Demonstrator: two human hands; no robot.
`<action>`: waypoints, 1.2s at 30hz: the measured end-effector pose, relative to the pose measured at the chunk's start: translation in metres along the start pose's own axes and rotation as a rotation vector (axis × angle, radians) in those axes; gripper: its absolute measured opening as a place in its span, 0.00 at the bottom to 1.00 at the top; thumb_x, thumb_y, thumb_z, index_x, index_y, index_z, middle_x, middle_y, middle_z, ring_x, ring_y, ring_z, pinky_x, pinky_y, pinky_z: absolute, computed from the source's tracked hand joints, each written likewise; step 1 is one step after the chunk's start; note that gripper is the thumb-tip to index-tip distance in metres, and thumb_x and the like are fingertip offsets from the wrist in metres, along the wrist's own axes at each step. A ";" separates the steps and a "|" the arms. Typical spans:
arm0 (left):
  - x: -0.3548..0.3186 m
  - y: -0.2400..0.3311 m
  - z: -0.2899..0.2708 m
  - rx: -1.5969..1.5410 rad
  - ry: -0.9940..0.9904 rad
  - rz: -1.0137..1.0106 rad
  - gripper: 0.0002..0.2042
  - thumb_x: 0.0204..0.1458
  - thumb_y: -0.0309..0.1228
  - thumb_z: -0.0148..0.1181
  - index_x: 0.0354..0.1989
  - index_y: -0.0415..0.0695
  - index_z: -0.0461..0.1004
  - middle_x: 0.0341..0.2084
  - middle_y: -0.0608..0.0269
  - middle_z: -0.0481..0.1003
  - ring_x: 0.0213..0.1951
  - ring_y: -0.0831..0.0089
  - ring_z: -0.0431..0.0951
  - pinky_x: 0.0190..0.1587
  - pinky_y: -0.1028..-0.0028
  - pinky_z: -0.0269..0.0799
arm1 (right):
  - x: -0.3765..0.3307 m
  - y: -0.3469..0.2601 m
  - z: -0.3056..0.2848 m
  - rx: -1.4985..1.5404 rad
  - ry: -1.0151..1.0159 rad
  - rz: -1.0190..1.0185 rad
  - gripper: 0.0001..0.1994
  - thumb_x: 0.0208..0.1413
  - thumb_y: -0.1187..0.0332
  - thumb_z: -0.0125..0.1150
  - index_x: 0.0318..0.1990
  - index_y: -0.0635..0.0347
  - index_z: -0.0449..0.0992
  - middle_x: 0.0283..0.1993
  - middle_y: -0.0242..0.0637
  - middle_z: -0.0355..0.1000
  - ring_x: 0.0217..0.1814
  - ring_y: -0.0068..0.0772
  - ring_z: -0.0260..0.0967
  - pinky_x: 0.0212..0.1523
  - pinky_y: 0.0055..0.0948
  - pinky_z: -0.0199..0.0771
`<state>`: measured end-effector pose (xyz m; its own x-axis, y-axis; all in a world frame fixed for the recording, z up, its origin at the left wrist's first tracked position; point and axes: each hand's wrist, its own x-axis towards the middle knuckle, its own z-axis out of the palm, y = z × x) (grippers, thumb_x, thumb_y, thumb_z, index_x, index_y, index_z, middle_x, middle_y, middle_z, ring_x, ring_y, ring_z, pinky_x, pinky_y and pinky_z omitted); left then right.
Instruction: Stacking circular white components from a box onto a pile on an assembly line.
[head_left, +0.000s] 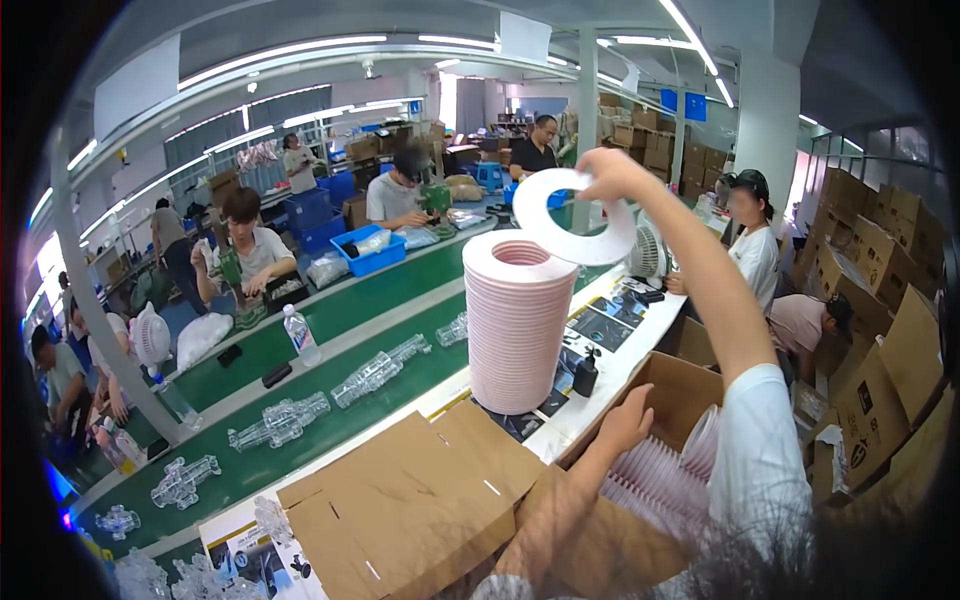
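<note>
My right hand (pixel 612 177) is raised, its fingers closed on the edge of a flat white ring (pixel 598 246). The tilted ring hangs just above the upper right of a tall stack of pinkish-white rings (pixel 517 335); whether it touches the stack I cannot tell. My left hand (pixel 627 420) is lower, over an open cardboard box (pixel 672 395), with thumb and fingers apart and nothing visible in it. Inside that box lie more rings (pixel 655 470) in rows, partly hidden by my arms.
A flattened cardboard piece (pixel 400 490) lies left of the box. Near the stack stands a black pump bottle (pixel 586 373). Clear plastic parts (pixel 380 370) sit along the green conveyor (pixel 340 420). Across it are a water bottle (pixel 300 335), a blue bin (pixel 368 252) and several people working.
</note>
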<state>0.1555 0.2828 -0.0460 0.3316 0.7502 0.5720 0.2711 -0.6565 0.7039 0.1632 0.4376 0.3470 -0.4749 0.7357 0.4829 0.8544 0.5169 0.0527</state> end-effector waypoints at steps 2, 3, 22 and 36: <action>-0.003 -0.006 0.002 -0.006 -0.001 0.002 0.24 0.57 0.33 0.51 0.62 0.41 0.59 0.55 0.43 0.68 0.50 0.45 0.73 0.52 0.55 0.69 | 0.021 -0.026 0.017 0.105 -0.091 -0.042 0.28 0.36 0.57 0.75 0.47 0.62 0.79 0.39 0.47 0.79 0.41 0.40 0.78 0.46 0.32 0.76; -0.002 -0.008 0.006 0.002 0.000 0.023 0.24 0.57 0.33 0.51 0.62 0.41 0.59 0.54 0.43 0.68 0.51 0.44 0.72 0.52 0.55 0.69 | 0.031 -0.028 0.029 0.126 -0.115 -0.050 0.28 0.36 0.57 0.75 0.47 0.61 0.80 0.37 0.46 0.79 0.39 0.39 0.78 0.44 0.32 0.77; 0.008 -0.035 0.010 0.202 -0.265 -0.219 0.29 0.51 0.44 0.55 0.60 0.41 0.62 0.47 0.38 0.74 0.45 0.40 0.75 0.46 0.53 0.71 | 0.046 -0.065 0.084 0.204 -0.419 -0.027 0.24 0.40 0.62 0.75 0.48 0.59 0.81 0.44 0.45 0.78 0.39 0.37 0.78 0.40 0.32 0.80; 0.010 -0.004 -0.002 -0.058 -0.213 -0.207 0.31 0.48 0.43 0.64 0.58 0.38 0.67 0.57 0.43 0.69 0.60 0.53 0.68 0.60 0.64 0.63 | 0.040 -0.052 0.087 0.232 -0.403 -0.017 0.23 0.40 0.63 0.74 0.46 0.60 0.81 0.41 0.42 0.79 0.33 0.37 0.77 0.32 0.33 0.77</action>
<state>0.1554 0.2931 -0.0425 0.4587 0.8300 0.3172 0.3029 -0.4817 0.8224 0.0817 0.4778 0.2878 -0.5715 0.8141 0.1030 0.7980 0.5806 -0.1613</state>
